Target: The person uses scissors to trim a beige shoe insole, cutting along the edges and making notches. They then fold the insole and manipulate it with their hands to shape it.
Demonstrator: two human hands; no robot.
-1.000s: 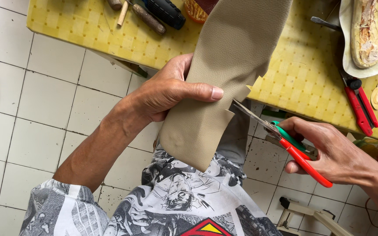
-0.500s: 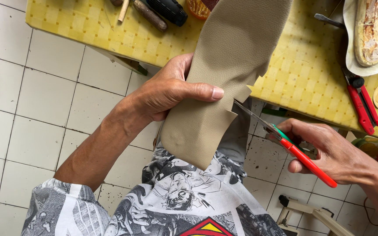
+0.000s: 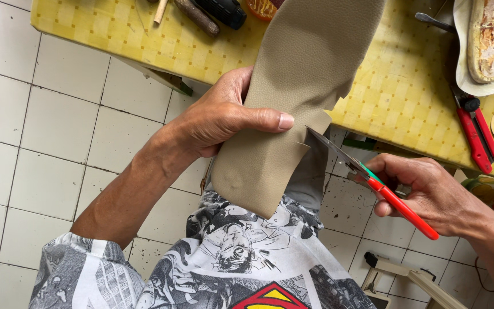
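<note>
My left hand [image 3: 224,117] grips a long strip of tan leather-like sheet [image 3: 298,86], thumb pressed across its front. The sheet hangs over my lap and runs up past the table edge. My right hand [image 3: 430,191] holds scissors [image 3: 367,174] with red and green handles. Their blades point up-left and meet the right edge of the sheet just below a small cut flap, near my left thumb tip.
A yellow checked table [image 3: 407,97] spans the top. On it lie red-handled pliers [image 3: 475,131], a shoe sole on a pale tray [image 3: 487,40], and dark tool handles [image 3: 212,11]. White floor tiles [image 3: 47,131] lie to the left. A pale wooden frame [image 3: 413,277] stands at lower right.
The scissors have shifted slightly along the sheet's right edge and the cut flap there stands out more. My left hand keeps the same grip.
</note>
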